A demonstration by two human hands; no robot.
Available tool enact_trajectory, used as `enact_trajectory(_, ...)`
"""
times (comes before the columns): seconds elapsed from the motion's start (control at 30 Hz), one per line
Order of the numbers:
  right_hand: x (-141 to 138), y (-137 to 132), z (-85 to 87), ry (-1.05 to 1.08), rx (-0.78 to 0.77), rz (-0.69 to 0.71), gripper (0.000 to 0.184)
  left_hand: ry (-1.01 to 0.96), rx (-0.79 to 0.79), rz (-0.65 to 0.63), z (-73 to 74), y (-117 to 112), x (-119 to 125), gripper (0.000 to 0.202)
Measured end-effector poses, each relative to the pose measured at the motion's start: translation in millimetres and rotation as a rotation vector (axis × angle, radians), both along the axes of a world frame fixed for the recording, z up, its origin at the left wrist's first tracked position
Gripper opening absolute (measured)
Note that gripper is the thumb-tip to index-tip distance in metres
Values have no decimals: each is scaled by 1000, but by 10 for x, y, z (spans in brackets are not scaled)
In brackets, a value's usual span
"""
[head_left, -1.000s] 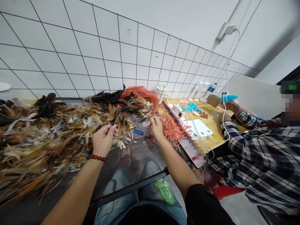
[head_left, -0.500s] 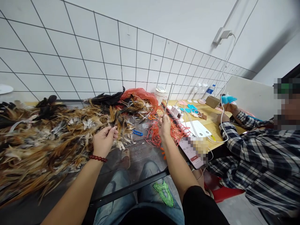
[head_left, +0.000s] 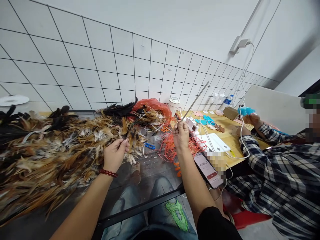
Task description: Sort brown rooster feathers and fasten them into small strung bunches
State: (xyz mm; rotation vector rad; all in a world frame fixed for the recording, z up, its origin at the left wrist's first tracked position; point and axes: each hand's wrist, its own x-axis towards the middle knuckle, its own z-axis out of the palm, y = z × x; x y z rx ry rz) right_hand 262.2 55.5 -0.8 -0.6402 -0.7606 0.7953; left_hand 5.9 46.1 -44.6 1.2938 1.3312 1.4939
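A large heap of brown, black and white feathers (head_left: 50, 150) covers the glass table on my left. My left hand (head_left: 115, 154), with a red bead bracelet at the wrist, pinches feathers at the heap's right edge. My right hand (head_left: 181, 134) is closed on the lower end of a thin grey stick (head_left: 195, 101), which slants up and to the right. Beneath that hand lies a tangle of orange cords (head_left: 175, 146).
A phone (head_left: 208, 169) showing a timer lies at the table's right edge. Blue scissors (head_left: 149, 145), a red plastic bag (head_left: 152, 106) and a white cup (head_left: 173, 105) sit behind. On the right, a person in a plaid shirt (head_left: 282, 173) works at a wooden table (head_left: 226, 128) with cables.
My right hand has risen and moved right with the stick, which now tilts further to the right. The left hand stays pinched on the feathers. The view has shifted slightly.
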Motion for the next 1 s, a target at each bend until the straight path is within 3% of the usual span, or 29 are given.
enact_trajectory(0.23, 47, 29, -147, 51, -58, -27, 32, 58, -26, 19, 62, -54, 19, 19)
enact_trajectory(0.5, -3, 37, -244, -76, -154, -68, 36, 18, 3, 20, 29, -12, 28, 17)
enact_trajectory(0.6, -74, 62, -374, -318, -292, -68, 33, 2, 7, 18, 24, -14, 28, 17)
enact_trajectory(0.73, -155, 62, -493, -859, -519, -170, 27, -19, -2, 18, 36, -20, 35, 17)
enact_trajectory(0.87, -198, 14, -485, -1353, -689, -338, 27, -31, 27, -8, 40, -19, 37, 18)
enact_trajectory(1.0, -221, -46, -450, -1586, -740, -404, 33, -46, 18, -14, 19, -11, 32, 17)
